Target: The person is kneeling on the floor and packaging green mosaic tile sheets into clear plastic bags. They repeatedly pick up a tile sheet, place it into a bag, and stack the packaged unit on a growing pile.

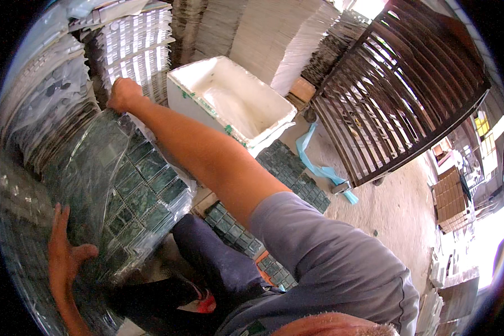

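Note:
A stack of dark green mosaic tile sheets [143, 187] sits in front of me at the left, partly covered by clear plastic film [87, 168]. My right arm reaches across to the far corner of the stack. There my right hand [126, 95] is closed, with the edge of the film at its fingers. My left hand [67, 252] lies at the near left side of the stack against the film, its fingers stretched and thumb apart. The film hangs in wrinkles over the near side of the tiles.
A white box [229, 103] with chipped green-marked edges stands beyond my right arm. More green tile sheets [294, 173] lie low beside it. A light blue strip [313, 159] trails on the floor near a dark slatted metal rack [403, 84]. White stacked sheets [137, 50] rise behind.

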`<state>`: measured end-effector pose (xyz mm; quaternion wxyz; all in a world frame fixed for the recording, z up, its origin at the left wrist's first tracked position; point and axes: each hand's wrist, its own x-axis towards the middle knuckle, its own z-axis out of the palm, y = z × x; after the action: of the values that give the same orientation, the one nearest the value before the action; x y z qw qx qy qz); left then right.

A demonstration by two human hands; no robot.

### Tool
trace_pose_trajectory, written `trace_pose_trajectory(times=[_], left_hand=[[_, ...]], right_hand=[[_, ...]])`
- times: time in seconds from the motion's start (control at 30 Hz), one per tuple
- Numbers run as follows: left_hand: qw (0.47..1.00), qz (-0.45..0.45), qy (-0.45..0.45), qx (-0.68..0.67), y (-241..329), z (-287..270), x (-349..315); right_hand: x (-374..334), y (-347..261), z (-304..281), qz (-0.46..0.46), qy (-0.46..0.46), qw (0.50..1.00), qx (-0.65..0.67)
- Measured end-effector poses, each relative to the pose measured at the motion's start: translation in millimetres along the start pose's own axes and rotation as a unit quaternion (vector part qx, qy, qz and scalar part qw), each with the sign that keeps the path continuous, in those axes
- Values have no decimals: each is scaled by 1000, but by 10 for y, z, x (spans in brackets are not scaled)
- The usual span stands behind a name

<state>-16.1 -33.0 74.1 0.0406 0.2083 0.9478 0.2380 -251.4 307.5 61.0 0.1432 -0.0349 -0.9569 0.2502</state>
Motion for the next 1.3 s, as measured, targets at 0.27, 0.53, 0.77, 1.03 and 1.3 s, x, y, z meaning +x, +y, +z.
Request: trace_pose_trajectory(times=[0.27,0.53,0.77,1.03,1.3], left_hand=[[1000,-14,-10,-25,184,36,118],[1000,-12,2,-28,108,84,131],[999,-14,4,-44,69,43,64],[998,-65,-15,-14,195,5,92],[999,-44,-11,-18,230,26,132]], right_hand=[[200,389,125,-22,33,999,14],[350,554,265,-97,40,994,5],[325,531,329,-89,36,995,32],[478,596,394,-114,-17,993,21],[613,789,468,-247,23,961,-123]])
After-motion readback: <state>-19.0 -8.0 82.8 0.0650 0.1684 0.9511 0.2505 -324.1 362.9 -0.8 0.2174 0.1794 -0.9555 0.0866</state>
